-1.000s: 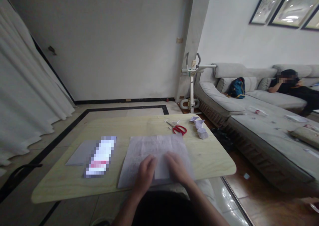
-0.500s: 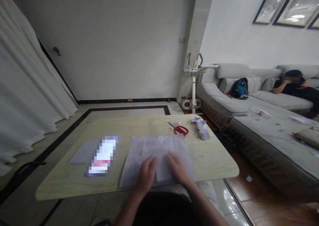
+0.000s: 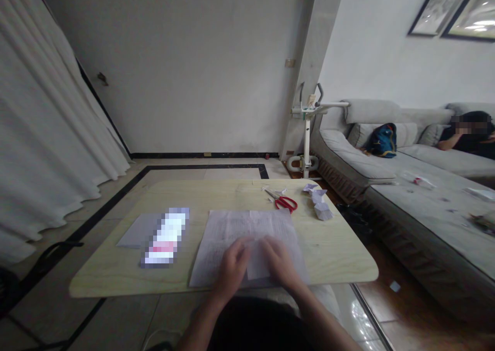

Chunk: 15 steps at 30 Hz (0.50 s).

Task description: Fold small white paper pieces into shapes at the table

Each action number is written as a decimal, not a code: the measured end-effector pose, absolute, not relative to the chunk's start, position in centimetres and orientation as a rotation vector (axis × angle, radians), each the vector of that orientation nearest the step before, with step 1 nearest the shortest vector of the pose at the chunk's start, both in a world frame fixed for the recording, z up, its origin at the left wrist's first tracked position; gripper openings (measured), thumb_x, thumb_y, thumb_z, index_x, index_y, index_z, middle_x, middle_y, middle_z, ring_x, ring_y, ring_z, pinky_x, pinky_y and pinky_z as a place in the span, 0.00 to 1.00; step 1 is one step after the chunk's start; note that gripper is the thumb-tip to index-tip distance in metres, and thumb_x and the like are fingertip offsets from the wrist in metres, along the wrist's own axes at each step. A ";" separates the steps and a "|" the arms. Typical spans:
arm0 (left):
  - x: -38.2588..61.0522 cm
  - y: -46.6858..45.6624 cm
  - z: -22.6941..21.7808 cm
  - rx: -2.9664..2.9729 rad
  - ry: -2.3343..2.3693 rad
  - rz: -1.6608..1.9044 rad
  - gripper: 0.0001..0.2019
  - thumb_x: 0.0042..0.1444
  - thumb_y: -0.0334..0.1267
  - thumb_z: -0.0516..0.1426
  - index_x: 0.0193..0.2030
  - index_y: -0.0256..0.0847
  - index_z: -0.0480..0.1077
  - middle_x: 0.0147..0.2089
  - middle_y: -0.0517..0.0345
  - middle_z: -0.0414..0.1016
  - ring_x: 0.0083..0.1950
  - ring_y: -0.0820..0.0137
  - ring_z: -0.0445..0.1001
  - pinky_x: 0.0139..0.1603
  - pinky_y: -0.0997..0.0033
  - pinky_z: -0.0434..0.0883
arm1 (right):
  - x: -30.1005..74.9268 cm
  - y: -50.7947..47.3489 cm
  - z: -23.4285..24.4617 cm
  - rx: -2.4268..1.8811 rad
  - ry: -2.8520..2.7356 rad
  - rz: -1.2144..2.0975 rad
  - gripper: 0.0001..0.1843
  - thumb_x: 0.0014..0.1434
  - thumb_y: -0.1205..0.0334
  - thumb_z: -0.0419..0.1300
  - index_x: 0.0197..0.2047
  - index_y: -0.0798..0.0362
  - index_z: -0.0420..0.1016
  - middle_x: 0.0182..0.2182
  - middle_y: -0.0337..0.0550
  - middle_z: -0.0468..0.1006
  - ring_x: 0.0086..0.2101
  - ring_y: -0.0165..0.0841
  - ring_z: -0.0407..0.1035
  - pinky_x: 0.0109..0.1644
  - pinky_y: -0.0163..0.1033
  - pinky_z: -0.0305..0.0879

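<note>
A large sheet of thin paper (image 3: 220, 232) with faint print lies on the table, with crease lines and a paler folded section (image 3: 256, 262) between my hands. My left hand (image 3: 235, 261) rests over the middle of the sheet, its fingers stretched out and slightly blurred. Close beside it, my right hand (image 3: 277, 261) lies over the right part of the paper, fingers extended and smeared at the tips. Neither hand visibly grips anything. Beyond the sheet's far right corner are red-handled scissors (image 3: 285, 203). Folded paper pieces (image 3: 320, 206) sit to their right.
A pixelated lit phone (image 3: 166, 237) lies left on the wooden table (image 3: 340, 261), partly over another white paper (image 3: 133, 231). Small paper scraps surround the scissors. A grey sofa (image 3: 417, 201) with a blue backpack (image 3: 382, 140) and a seated person (image 3: 469, 137) is at right.
The view has turned slightly left, so everything appears shifted right. My hands have drawn a little closer together over the paper. The scissors, folded pieces and phone have stayed in place.
</note>
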<state>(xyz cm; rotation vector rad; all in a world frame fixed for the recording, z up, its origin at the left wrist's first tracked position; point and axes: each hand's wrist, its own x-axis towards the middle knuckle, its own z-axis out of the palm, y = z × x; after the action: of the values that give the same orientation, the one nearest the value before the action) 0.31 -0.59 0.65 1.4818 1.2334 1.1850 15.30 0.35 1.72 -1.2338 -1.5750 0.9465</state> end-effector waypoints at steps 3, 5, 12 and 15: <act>0.3 -0.5 0.8 1.458 1.236 1.199 0.14 0.58 0.40 0.53 0.47 0.38 0.73 0.40 0.52 0.78 0.42 0.63 0.74 0.42 0.68 0.69 | 15.5 0.5 1.5 -1.220 -1.636 0.925 0.18 0.62 0.54 0.48 0.23 0.52 0.60 0.22 0.37 0.65 0.27 0.31 0.61 0.30 0.35 0.57; 0.2 -0.5 1.0 1.444 1.240 1.212 0.15 0.58 0.41 0.54 0.48 0.38 0.73 0.36 0.54 0.77 0.41 0.63 0.75 0.41 0.69 0.70 | 15.5 0.5 1.3 -1.221 -1.665 0.902 0.17 0.63 0.54 0.48 0.24 0.52 0.62 0.23 0.38 0.67 0.28 0.32 0.62 0.31 0.35 0.57; 0.4 -0.7 1.1 1.378 1.238 1.188 0.12 0.56 0.45 0.56 0.40 0.38 0.71 0.30 0.59 0.73 0.32 0.67 0.72 0.33 0.73 0.68 | 15.3 0.5 1.6 -1.254 -1.645 0.854 0.18 0.63 0.54 0.48 0.22 0.51 0.58 0.21 0.36 0.64 0.25 0.30 0.60 0.29 0.34 0.55; 0.4 -0.7 0.9 1.374 1.272 1.221 0.11 0.56 0.46 0.56 0.34 0.39 0.69 0.27 0.61 0.70 0.29 0.69 0.70 0.30 0.74 0.66 | 15.3 0.4 1.7 -1.264 -1.601 0.856 0.18 0.63 0.54 0.48 0.23 0.51 0.59 0.22 0.36 0.65 0.26 0.31 0.60 0.29 0.34 0.56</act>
<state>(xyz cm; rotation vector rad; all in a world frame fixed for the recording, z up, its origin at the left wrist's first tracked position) 0.43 -0.66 0.90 1.3738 1.2716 1.2214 15.34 0.40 1.66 -1.2643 -1.6014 0.8565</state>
